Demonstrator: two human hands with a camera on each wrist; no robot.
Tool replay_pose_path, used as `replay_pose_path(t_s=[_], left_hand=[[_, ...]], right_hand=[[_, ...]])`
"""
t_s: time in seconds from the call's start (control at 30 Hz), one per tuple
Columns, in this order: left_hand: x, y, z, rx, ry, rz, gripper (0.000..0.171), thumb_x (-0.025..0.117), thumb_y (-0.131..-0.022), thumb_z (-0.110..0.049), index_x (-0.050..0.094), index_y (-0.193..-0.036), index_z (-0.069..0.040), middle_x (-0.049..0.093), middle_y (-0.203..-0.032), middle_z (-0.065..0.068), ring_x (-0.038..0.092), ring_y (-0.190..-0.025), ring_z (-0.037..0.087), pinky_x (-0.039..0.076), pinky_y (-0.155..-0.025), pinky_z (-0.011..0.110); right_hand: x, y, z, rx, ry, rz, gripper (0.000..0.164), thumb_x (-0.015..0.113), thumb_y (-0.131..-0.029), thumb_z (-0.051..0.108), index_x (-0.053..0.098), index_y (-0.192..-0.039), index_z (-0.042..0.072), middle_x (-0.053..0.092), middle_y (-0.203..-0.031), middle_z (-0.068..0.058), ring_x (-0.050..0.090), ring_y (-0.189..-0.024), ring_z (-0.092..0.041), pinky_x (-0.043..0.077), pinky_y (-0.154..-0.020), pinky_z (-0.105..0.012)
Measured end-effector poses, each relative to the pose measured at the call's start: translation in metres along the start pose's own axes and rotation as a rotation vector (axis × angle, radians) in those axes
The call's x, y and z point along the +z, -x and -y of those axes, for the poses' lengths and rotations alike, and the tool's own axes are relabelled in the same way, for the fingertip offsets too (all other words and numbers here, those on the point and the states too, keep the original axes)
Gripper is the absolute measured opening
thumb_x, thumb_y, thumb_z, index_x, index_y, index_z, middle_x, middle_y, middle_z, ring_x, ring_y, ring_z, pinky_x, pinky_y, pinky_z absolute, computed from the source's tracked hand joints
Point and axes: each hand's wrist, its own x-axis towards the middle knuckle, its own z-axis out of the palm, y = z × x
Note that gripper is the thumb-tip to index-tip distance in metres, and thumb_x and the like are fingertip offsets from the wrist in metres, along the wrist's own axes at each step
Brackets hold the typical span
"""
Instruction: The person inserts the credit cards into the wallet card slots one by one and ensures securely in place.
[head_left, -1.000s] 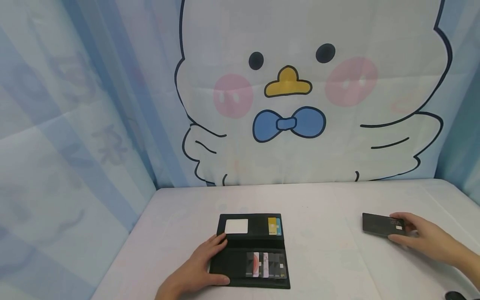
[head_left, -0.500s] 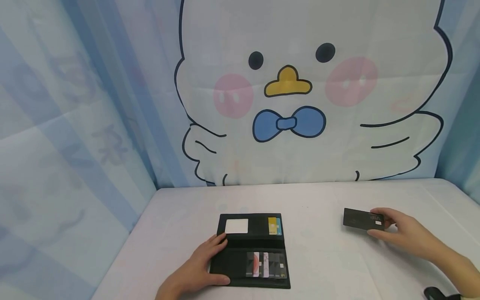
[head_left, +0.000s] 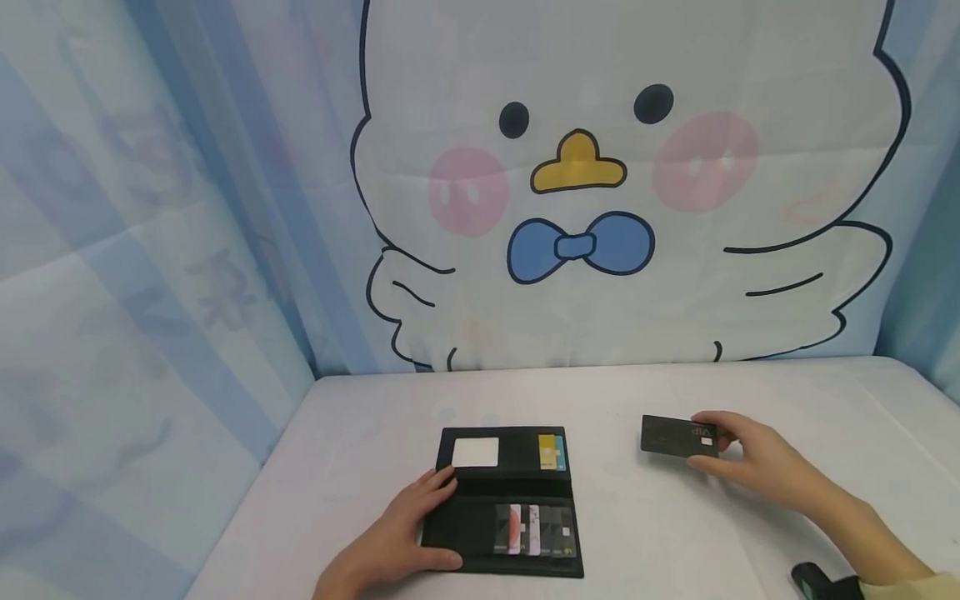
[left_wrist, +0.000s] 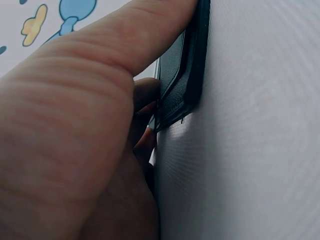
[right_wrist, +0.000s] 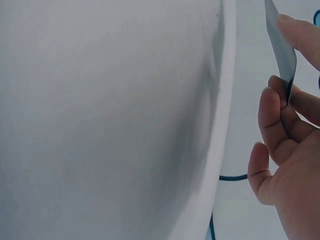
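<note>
A black card wallet (head_left: 459, 527) lies unfolded on the white table, left of centre in the head view. Its upper half shows a white panel (head_left: 476, 452) and a yellow and a blue card (head_left: 551, 452); several cards (head_left: 534, 530) fill slots in the lower half. My left hand (head_left: 396, 533) rests along the wallet's left edge, its thumb on the near part; the left wrist view shows the thumb (left_wrist: 145, 30) close against it. To the right, my right hand (head_left: 757, 458) pinches a black VIP card (head_left: 667, 437) above the table. Thumb and fingers grip its right end.
The white tabletop (head_left: 615, 517) runs back to a curtain (head_left: 585, 325) printed with a cartoon bird. Another curtain (head_left: 150, 333) hangs along the left side. A dark wrist device (head_left: 825, 581) sits by the right forearm.
My right hand has carried the black card leftward, closer to the wallet. The left hand and the wallet have stayed in place.
</note>
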Motion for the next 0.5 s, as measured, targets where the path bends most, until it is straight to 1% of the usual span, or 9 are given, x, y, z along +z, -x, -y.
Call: replay_pose_path(t_s=[0.27,0.5], left_hand=[[0.002,0.000,0.001,0.000,0.004,0.003,0.091,0.082,-0.082,-0.047,0.043,-0.153,-0.005,0.027,-0.164,0.005,0.015,-0.151,0.039,0.017,-0.113,0.070],[0.002,0.000,0.000,0.005,0.003,0.003,0.092,0.082,-0.082,-0.048,0.043,-0.153,-0.005,0.027,-0.164,0.005,0.015,-0.151,0.040,0.017,-0.113,0.070]], right_hand=[[0.015,-0.010,0.021,-0.059,-0.053,-0.012,0.058,0.086,-0.082,0.029,0.062,-0.126,-0.001,0.063,-0.100,0.003,0.052,-0.086,-0.011,0.046,-0.070,-0.031],[0.028,-0.022,0.039,-0.098,-0.081,0.004,0.056,0.086,-0.082,0.027,0.063,-0.125,0.000,0.062,-0.100,0.005,0.052,-0.086,-0.012,0.047,-0.072,-0.032]])
